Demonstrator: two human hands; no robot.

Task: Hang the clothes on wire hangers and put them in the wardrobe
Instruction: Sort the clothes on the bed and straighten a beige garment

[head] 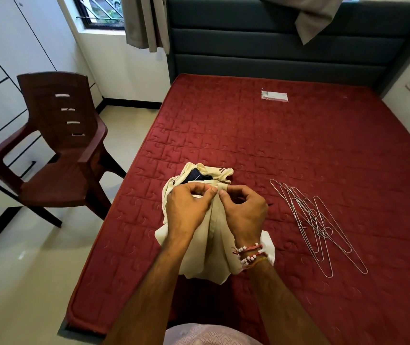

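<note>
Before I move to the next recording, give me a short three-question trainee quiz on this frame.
1. True or false: the wire hangers lie on the red mattress, to the right of the person's hands.
2. The left hand and right hand both pinch: A) a cream garment; B) a wire hanger; C) the curtain.
3. Which piece of furniture stands on the floor left of the mattress?
Key: 1 true; 2 A; 3 the brown plastic chair.
</note>
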